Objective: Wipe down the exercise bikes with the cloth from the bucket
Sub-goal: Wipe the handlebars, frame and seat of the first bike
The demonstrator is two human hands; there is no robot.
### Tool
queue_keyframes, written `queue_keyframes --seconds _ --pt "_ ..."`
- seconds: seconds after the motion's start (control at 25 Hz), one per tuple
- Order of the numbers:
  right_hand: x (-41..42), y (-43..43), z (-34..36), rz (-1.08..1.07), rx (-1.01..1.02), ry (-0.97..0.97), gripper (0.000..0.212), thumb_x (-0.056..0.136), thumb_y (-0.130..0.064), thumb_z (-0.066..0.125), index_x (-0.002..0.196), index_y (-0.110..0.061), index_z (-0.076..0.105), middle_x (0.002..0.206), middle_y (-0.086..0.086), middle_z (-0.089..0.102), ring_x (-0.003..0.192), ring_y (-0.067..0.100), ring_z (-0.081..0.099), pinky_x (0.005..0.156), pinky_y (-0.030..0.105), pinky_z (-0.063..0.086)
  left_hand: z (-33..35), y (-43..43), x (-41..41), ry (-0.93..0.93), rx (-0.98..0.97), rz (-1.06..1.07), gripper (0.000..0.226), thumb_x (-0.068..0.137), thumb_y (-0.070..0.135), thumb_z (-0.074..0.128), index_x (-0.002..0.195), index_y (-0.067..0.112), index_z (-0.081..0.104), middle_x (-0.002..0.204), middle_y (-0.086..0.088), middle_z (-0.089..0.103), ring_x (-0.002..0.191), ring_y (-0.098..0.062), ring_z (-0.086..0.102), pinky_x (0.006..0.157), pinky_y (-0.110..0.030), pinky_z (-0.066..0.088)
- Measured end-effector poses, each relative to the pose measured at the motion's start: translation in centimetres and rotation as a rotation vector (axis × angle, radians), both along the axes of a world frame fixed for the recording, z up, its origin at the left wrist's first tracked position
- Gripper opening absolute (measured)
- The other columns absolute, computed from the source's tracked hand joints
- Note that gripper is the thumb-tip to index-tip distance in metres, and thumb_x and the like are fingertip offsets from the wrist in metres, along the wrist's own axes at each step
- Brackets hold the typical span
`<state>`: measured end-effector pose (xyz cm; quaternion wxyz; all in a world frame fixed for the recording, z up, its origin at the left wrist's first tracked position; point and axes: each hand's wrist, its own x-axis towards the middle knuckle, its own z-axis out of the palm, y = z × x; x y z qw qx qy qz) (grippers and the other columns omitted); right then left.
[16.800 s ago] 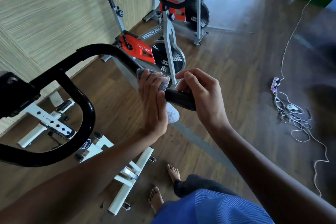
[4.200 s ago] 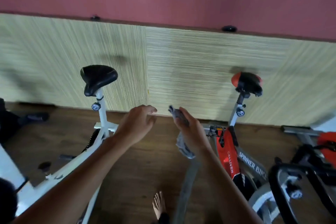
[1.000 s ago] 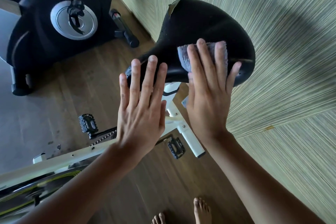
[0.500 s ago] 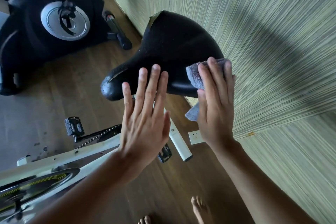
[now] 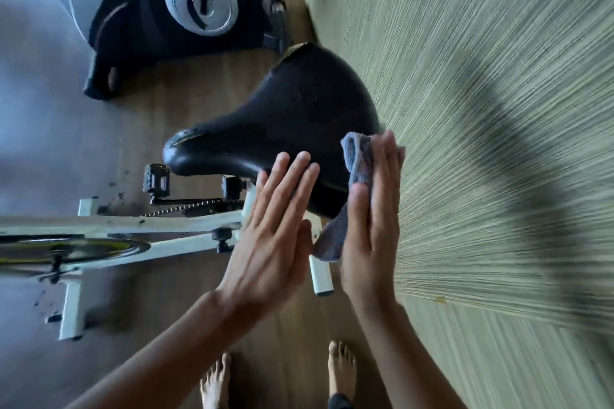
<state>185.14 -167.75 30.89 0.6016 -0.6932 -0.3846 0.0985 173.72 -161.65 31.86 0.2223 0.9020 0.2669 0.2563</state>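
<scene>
Sliding down the seat's point(image 5: 292, 129) right edge since a moment ago, the right hand point(image 5: 372, 232) is pressing the grey cloth point(image 5: 357, 159) flat against it, fingers straight. Beside it, the left hand point(image 5: 275, 236) is hovering open near the seat, grasping nothing.

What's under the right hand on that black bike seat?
A grey-blue cloth lies between the right hand and the wide rear edge of the black seat. One corner hangs below the seat. The cloth's middle and the seat surface beneath are covered by the palm.

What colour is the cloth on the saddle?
Grey-blue cloth, seen in the head view, the only one.
</scene>
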Motion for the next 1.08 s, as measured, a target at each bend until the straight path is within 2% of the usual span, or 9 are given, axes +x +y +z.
queue_keyframes --seconds 0.12,0.36,0.48,0.6,0.72,0.8,0.88,0.96,1.08 --pt "-0.2 -0.9 0.6 0.062 -0.018 0.268 0.047 0.107 -0.026 0.03 0.152 -0.031 0.018 0.16 -0.03 0.01 0.153 0.005 0.007 0.124 0.028 0.013 0.5 -1.2 0.9 0.008 -0.058 0.09 0.055 0.102 0.018 0.037 0.153 0.002 0.024 0.163 -0.011 0.02 0.153 -0.028 0.01 0.122 -0.055 0.017" --pt "4.2 1.2 2.6 0.144 -0.027 0.629 0.047 0.108 -0.02 0.033 0.154 -0.023 0.028 0.159 -0.016 0.029 0.145 -0.005 0.025 0.125 0.037 0.02 1.7 -1.4 2.1 0.088 -0.048 0.155 0.052 0.103 0.022 0.038 0.152 0.005 0.031 0.163 -0.008 0.023 0.153 -0.025 0.011 0.122 -0.054 0.016" --pt "4.0 0.9 3.2 0.156 -0.1 0.591 0.047 0.105 -0.028 0.035 0.152 -0.03 0.029 0.159 -0.016 0.03 0.146 -0.004 0.025 0.125 0.039 0.02 2.1 -1.3 2.0 0.121 -0.034 0.153 0.051 0.104 0.017 0.037 0.152 0.005 0.03 0.162 -0.01 0.024 0.153 -0.027 0.013 0.121 -0.056 0.018" --pt "9.2 5.7 4.3 0.289 -0.247 0.49 0.044 0.105 -0.028 0.04 0.149 -0.027 0.038 0.156 -0.012 0.038 0.143 -0.002 0.032 0.125 0.035 0.02 2.2 -1.4 1.9 0.142 -0.036 0.141 0.05 0.104 0.017 0.038 0.152 0.004 0.032 0.162 -0.011 0.026 0.152 -0.028 0.014 0.121 -0.056 0.019" --pt "13.6 11.2 6.5 0.566 -0.394 0.466 0.042 0.105 -0.02 0.043 0.146 -0.017 0.046 0.145 -0.012 0.049 0.12 -0.011 0.05 0.119 0.024 0.029 2.5 -1.6 2.1 0.145 -0.057 0.153 0.05 0.104 0.019 0.038 0.151 0.003 0.033 0.161 -0.012 0.026 0.152 -0.03 0.015 0.118 -0.06 0.021" --pt "15.0 14.5 7.6 0.711 -0.518 0.405 0.039 0.105 -0.014 0.042 0.143 -0.017 0.05 0.139 -0.005 0.055 0.108 -0.011 0.053 0.11 0.015 0.035 2.7 -1.7 2.3 0.151 -0.056 0.155 0.05 0.104 0.02 0.039 0.15 0.002 0.034 0.16 -0.013 0.028 0.152 -0.03 0.017 0.118 -0.06 0.023" --pt "15.6 16.9 8.1 0.785 -0.592 0.414 0.039 0.101 -0.018 0.046 0.14 -0.015 0.055 0.13 0.0 0.062 0.115 0.007 0.059 0.112 0.028 0.039 2.9 -1.6 2.2 0.154 -0.05 0.158 0.049 0.103 0.019 0.041 0.149 0.002 0.036 0.16 -0.012 0.03 0.151 -0.03 0.018 0.118 -0.059 0.024" --pt "15.1 17.7 7.7 0.707 -0.61 0.461 0.039 0.101 -0.019 0.047 0.139 -0.015 0.055 0.127 0.012 0.065 0.122 0.027 0.059 0.115 0.042 0.038 3.0 -1.5 2.0 0.154 -0.034 0.147 0.049 0.102 0.017 0.044 0.149 0.002 0.037 0.159 -0.012 0.031 0.151 -0.03 0.02 0.119 -0.057 0.024" --pt "14.1 13.7 5.4 0.57 -0.46 0.493 0.04 0.105 -0.022 0.044 0.144 -0.017 0.049 0.144 0.014 0.055 0.133 0.028 0.051 0.117 0.043 0.034 3.1 -1.3 1.9 0.157 -0.03 0.141 0.049 0.102 0.017 0.045 0.148 0.002 0.038 0.159 -0.012 0.031 0.151 -0.03 0.021 0.119 -0.057 0.024"
